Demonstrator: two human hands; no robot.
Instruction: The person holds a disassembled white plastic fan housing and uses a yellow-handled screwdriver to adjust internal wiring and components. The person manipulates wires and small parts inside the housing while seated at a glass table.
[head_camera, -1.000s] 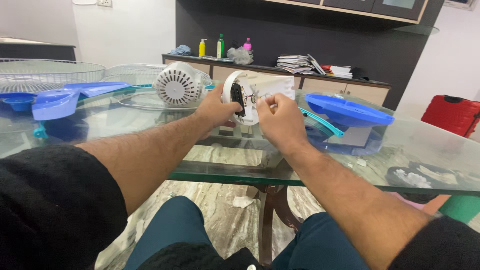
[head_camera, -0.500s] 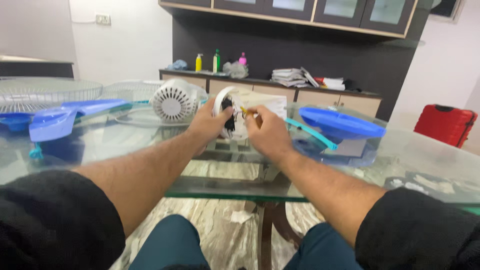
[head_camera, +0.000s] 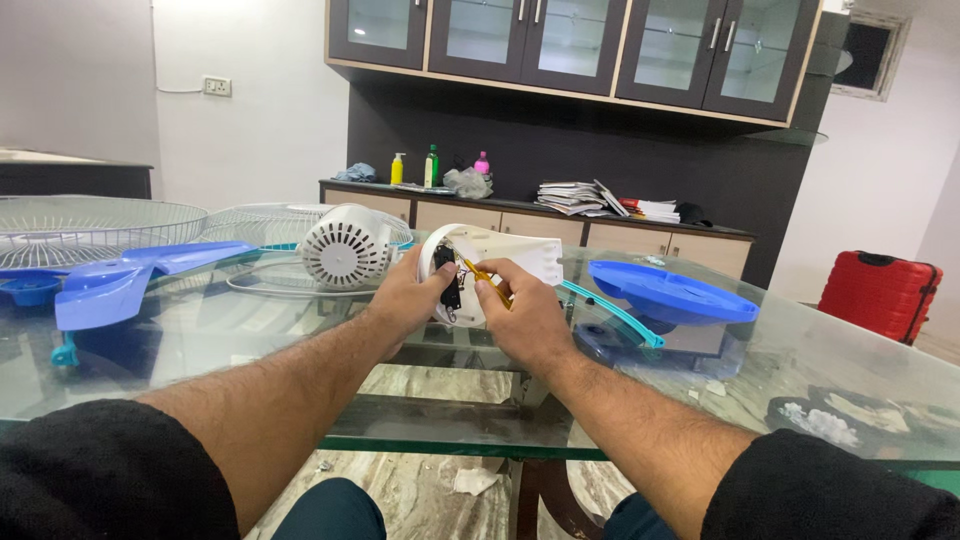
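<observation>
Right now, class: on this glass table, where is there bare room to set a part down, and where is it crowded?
Bare glass table lies along the near edge, under the forearms, between the blue fan blade and the scraps at right. The far left is crowded with wire guards and motor housing; the blue base fills the right.

I see a white fan housing (head_camera: 478, 262) with a black part, a yellow-handled screwdriver (head_camera: 484, 276), a white slotted motor cover (head_camera: 346, 247), blue blades (head_camera: 110, 283), a blue base (head_camera: 668, 291), and a red suitcase (head_camera: 880, 292).
</observation>
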